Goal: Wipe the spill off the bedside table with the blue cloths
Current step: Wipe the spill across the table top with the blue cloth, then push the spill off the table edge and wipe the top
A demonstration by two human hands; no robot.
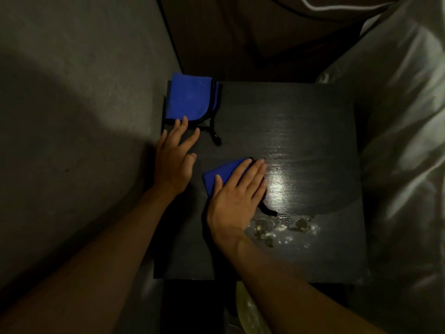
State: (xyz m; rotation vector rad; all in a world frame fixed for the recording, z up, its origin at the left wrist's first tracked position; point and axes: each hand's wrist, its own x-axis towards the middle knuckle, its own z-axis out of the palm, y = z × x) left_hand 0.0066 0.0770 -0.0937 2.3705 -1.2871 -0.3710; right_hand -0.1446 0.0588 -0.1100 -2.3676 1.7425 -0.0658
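A black bedside table point(313, 131) fills the middle of the view. My right hand point(237, 198) lies flat on a folded blue cloth point(222, 173), pressing it onto the tabletop; most of the cloth is hidden under the palm. A wet spill point(281, 227) with glinting drops sits just right of my right wrist, near the front. Wet streaks point(289, 165) shine beyond the fingers. A second folded blue cloth point(190, 97) with black trim lies at the table's back left corner. My left hand point(174, 155) rests flat with fingers spread, its fingertips touching that cloth's near edge.
A grey upholstered surface point(72, 116) rises along the table's left side. White bedding point(404, 141) presses against the right side. Dark wood point(252, 39) stands behind the table. A pale, translucent object point(248, 307) shows below the table's front edge.
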